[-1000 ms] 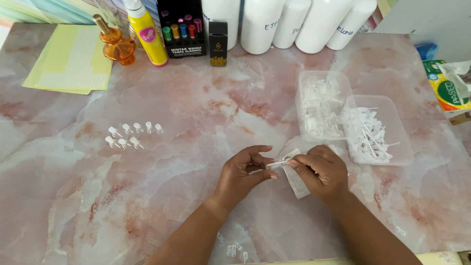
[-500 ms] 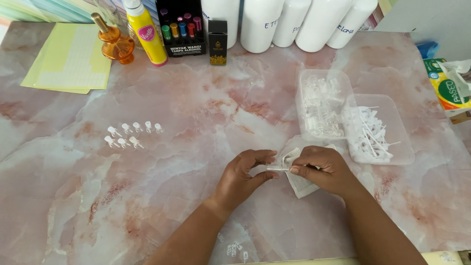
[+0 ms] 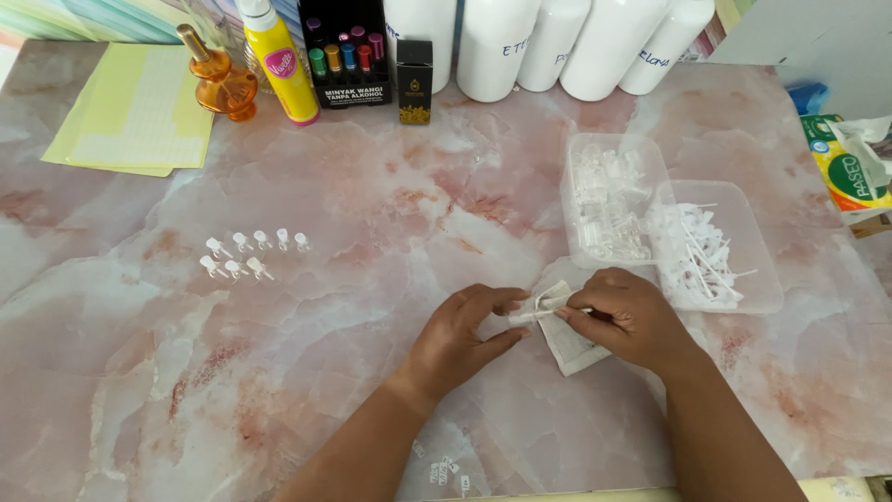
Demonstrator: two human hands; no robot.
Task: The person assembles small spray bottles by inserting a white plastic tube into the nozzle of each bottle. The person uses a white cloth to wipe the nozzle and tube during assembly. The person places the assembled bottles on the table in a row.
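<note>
My left hand (image 3: pixel 462 336) and my right hand (image 3: pixel 629 318) meet low on the pink marbled table (image 3: pixel 390 214). Between their fingertips they pinch a small white paper packet (image 3: pixel 560 327), which lies partly on the table under my right hand. Just beyond my right hand stand two clear plastic trays: one (image 3: pixel 610 200) with small clear vials, the other (image 3: pixel 715 246) with white plastic sprayer stems. Several tiny capped clear vials (image 3: pixel 249 254) lie in two short rows at the left, far from both hands.
Along the far edge stand large white bottles (image 3: pixel 557 42), a black box of small coloured bottles (image 3: pixel 346 51), a small black box (image 3: pixel 414 82), a yellow spray bottle (image 3: pixel 277 61) and an amber glass bottle (image 3: pixel 223 82). Yellow sheets (image 3: pixel 135 116) lie far left. A green tissue pack (image 3: pixel 850 172) sits right.
Both hands have slid slightly lower and closer together on the packet, which now lies flatter on the table. Nothing else has moved.
</note>
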